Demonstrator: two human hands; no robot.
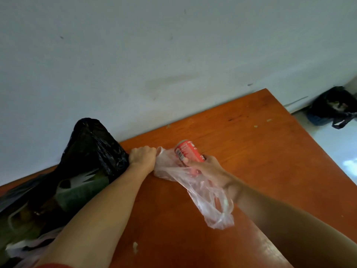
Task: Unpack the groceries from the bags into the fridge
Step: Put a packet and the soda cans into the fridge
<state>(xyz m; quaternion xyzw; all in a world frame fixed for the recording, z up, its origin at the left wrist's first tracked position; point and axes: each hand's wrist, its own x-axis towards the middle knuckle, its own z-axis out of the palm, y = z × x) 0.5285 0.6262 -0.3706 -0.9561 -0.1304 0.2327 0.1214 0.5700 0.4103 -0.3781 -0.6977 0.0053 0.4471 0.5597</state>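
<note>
A red drink can [188, 150] pokes out of a thin clear plastic bag [202, 188] that lies on the orange-brown wooden table [251, 147]. My right hand [207, 167] grips the can's lower half, partly through the plastic. My left hand [143, 156] is fisted on the bag's far end, just left of the can. A large black plastic bag [90, 149] stands at the table's left, against the wall, with green-and-white packaging [77, 188] showing in its mouth. The fridge is not in view.
A pale wall rises right behind the table. On the light floor at the far right sits another dark bag [332, 108]. White plastic [23, 250] is bunched at the bottom left. Small crumbs dot the tabletop.
</note>
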